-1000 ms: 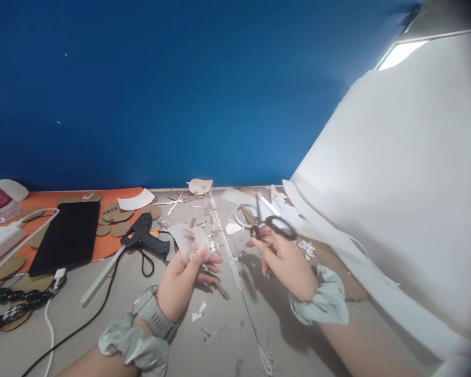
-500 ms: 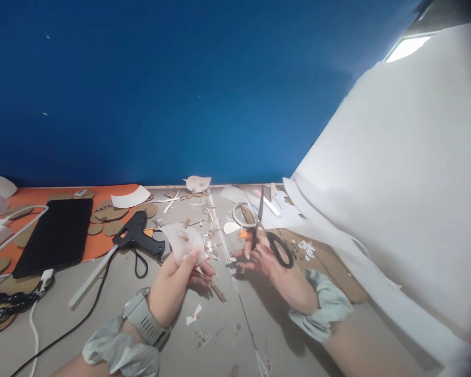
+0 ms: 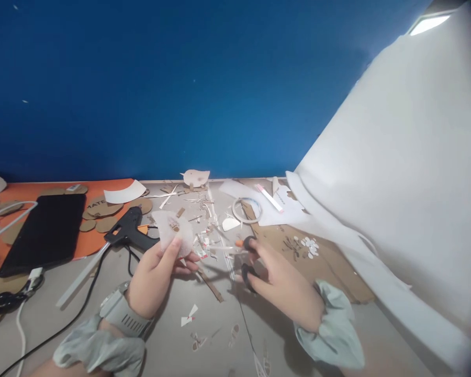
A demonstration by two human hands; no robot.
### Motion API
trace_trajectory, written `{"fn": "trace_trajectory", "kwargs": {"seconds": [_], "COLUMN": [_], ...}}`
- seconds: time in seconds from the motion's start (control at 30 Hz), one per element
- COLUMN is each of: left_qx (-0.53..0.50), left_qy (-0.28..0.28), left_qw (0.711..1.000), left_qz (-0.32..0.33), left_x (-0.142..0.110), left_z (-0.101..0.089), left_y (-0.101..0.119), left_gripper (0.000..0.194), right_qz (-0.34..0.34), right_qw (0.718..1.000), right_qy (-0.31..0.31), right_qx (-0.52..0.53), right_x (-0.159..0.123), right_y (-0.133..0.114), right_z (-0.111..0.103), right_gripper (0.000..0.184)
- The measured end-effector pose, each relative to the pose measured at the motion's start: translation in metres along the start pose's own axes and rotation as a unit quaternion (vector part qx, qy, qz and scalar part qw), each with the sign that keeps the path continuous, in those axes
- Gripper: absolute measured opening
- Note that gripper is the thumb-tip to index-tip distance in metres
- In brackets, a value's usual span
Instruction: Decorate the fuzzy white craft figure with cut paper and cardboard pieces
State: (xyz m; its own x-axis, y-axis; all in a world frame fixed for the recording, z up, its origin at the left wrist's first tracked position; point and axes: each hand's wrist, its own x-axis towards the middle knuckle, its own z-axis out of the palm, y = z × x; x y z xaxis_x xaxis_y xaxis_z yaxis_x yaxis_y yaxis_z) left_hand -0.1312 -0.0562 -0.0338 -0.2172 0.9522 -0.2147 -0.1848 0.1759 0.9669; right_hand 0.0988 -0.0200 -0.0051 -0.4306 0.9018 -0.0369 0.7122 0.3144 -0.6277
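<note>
My left hand (image 3: pixel 157 269) pinches a small pale paper piece (image 3: pixel 171 230) with a brown mark on it, thumb on top, held a little above the grey table (image 3: pixel 113 335). My right hand (image 3: pixel 277 283) grips black-handled scissors (image 3: pixel 246 259), fingers through the loops, with the blades pointing left toward the paper piece and partly apart. The blade tips lie close to my left fingers. Both wrists wear pale green scrunchies, and the left wrist also has a grey watch (image 3: pixel 121 314).
A black glue gun (image 3: pixel 131 233) with its cord lies left of my hands, beside a white stick (image 3: pixel 80 275). A black tablet (image 3: pixel 43 233) rests on an orange mat with cardboard discs. Paper scraps, a tape ring (image 3: pixel 247 209), brown cardboard (image 3: pixel 310 256) and a large white sheet (image 3: pixel 400 199) fill the right.
The scissors swung down from pointing away to pointing left at the paper piece. My right hand came nearer to my left. The view shifted slightly.
</note>
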Motion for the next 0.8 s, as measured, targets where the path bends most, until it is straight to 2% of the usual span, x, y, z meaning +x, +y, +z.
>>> {"fn": "trace_trajectory", "kwargs": {"seconds": [0.1, 0.23, 0.4, 0.8], "left_qx": [0.016, 0.041, 0.052, 0.082], "left_qy": [0.007, 0.011, -0.007, -0.011], "left_qw": [1.0, 0.999, 0.998, 0.996], "left_qz": [0.006, 0.016, 0.025, 0.029], "left_x": [-0.0003, 0.001, 0.0007, 0.0007], "left_z": [0.0012, 0.0033, 0.0035, 0.0043], "left_y": [0.0004, 0.0018, -0.0019, -0.0021], "left_gripper": [0.036, 0.036, 0.033, 0.034], "right_qz": [-0.01, -0.01, -0.004, -0.021], "right_qw": [0.996, 0.99, 0.987, 0.981], "right_qy": [0.021, 0.04, 0.033, 0.045], "right_qx": [-0.091, -0.138, -0.159, -0.188], "right_x": [0.0034, 0.0066, 0.0069, 0.0059], "right_y": [-0.0038, -0.0037, -0.0016, 0.0006], "right_z": [-0.0038, -0.0011, 0.0025, 0.0036], "right_gripper": [0.031, 0.032, 0.031, 0.03]}}
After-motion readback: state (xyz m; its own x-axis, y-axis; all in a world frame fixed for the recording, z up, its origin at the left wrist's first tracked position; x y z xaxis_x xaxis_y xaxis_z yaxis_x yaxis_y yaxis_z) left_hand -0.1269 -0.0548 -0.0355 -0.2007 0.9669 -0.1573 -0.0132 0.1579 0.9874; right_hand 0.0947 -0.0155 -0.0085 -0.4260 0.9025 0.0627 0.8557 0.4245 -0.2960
